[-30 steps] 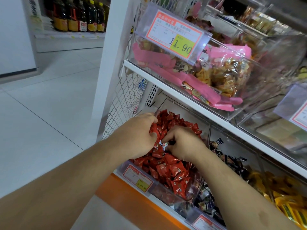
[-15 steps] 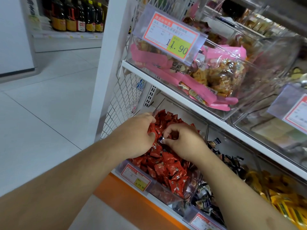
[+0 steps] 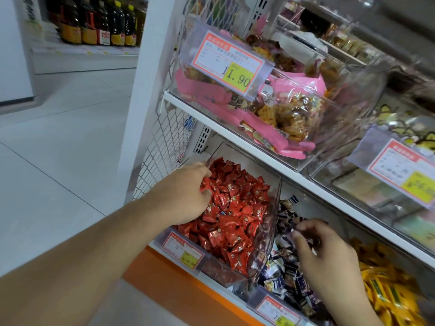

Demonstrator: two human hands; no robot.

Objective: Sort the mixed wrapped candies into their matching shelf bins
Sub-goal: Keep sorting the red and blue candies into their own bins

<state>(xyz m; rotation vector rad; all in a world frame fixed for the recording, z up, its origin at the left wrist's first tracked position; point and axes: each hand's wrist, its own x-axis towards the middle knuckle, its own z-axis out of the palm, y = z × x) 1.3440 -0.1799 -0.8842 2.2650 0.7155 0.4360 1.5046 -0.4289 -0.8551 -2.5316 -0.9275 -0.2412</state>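
Note:
Red wrapped candies (image 3: 235,220) fill a clear bin (image 3: 274,208) at the left end of the lower shelf. My left hand (image 3: 188,196) lies in that pile at its left side, fingers curled into the red candies. The neighbouring bin holds dark blue and white wrapped candies (image 3: 282,276). My right hand (image 3: 322,252) hovers over that bin, thumb and fingertips pinching what looks like a small dark candy (image 3: 292,228); motion blur hides its detail. Yellow wrapped candies (image 3: 388,292) fill the bin further right.
The upper shelf (image 3: 235,140) overhangs the bins and carries a clear bin of pink snack packs (image 3: 289,109) with a price tag (image 3: 226,64). A wire mesh panel (image 3: 164,142) closes the shelf's left side. Bottles (image 3: 98,22) stand across the tiled aisle.
My right hand has left the red bin, where it pinched a small dark candy, and moved right over the dark candy bin. My left hand stays in the red pile.

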